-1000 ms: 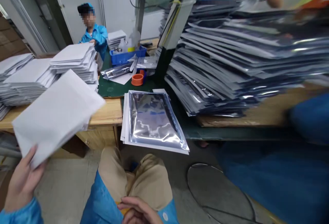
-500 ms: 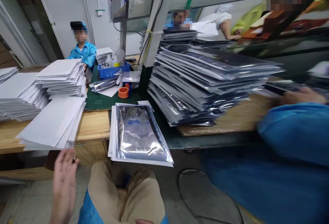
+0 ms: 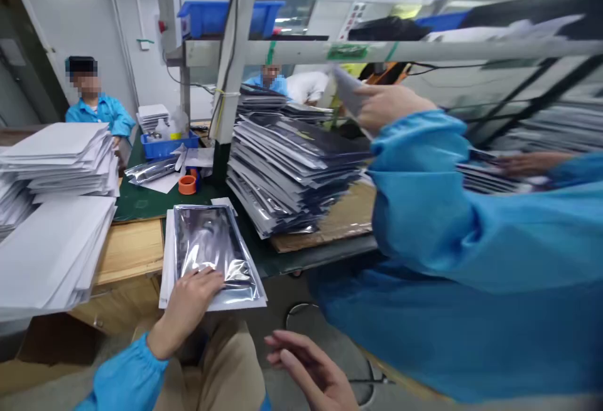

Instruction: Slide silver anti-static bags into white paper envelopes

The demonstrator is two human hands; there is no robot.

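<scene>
My left hand [image 3: 194,298] rests with its fingers laid over the near part of a shiny silver film packet [image 3: 202,235]. That packet lies on white sheets [image 3: 166,285] at the table's front edge. My right hand [image 3: 315,370] is in the air above the floor, to the right of my knees, fingers curved and apart with nothing in them. A tall stack of silver and dark packets [image 3: 292,172] stands to the right of the packet. On the left, piles of white sheets [image 3: 56,241] lie on the wooden tabletop [image 3: 129,247].
At the right, a co-worker's blue sleeve [image 3: 424,191] reaches across, its hand [image 3: 393,106] raised with a pale sheet. An orange tape roll [image 3: 187,185] and a blue tray [image 3: 169,147] with bottles sit behind the packet. A metal post [image 3: 233,71] rises there. Another person [image 3: 97,109] is at far left.
My left hand has moved right, from beside the white sheets onto the silver packet. My right hand has come up into view. The co-worker's arm has risen, and the view has turned right.
</scene>
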